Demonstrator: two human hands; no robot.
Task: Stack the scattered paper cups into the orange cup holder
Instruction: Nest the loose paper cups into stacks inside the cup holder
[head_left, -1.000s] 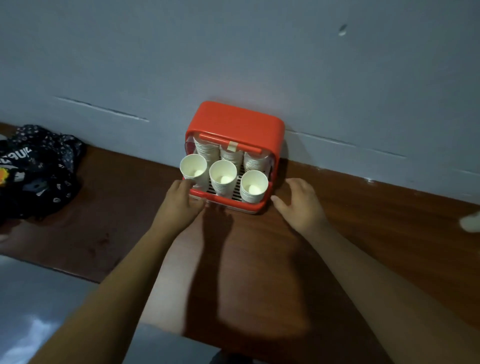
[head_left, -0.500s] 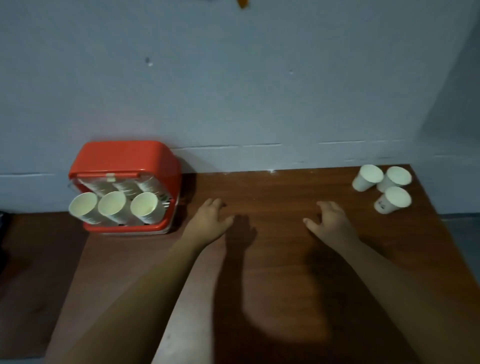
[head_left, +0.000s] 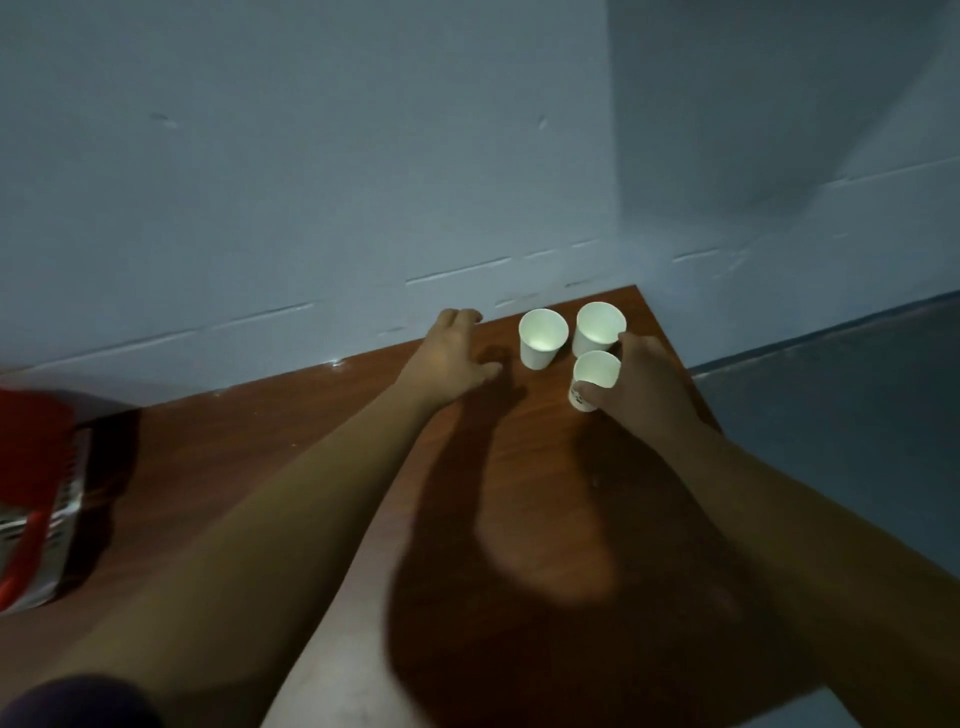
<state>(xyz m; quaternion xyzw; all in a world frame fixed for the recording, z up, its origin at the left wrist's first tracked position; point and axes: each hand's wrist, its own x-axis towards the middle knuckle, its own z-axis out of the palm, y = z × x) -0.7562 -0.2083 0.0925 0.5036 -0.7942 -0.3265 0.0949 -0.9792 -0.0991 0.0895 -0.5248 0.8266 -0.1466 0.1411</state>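
Observation:
Three white paper cups stand upright at the far right corner of the wooden table (head_left: 519, 467): a left cup (head_left: 542, 339), a back right cup (head_left: 597, 327) and a near cup (head_left: 595, 376). My right hand (head_left: 641, 387) curls round the near cup, thumb on its lower side and fingers behind it. Just left of the left cup, my left hand (head_left: 449, 356) rests open on the table and holds nothing. The orange cup holder (head_left: 36, 467) is cut off at the left edge; its contents are not visible.
A pale blue wall runs along the back of the table and turns a corner at the right. The table's right edge drops off just beyond the cups to a grey floor (head_left: 831, 415).
The view has swung right, pushing the holder to the left edge. Both hands moved from mid-table to the three cups, and my right hand has closed round the near cup.

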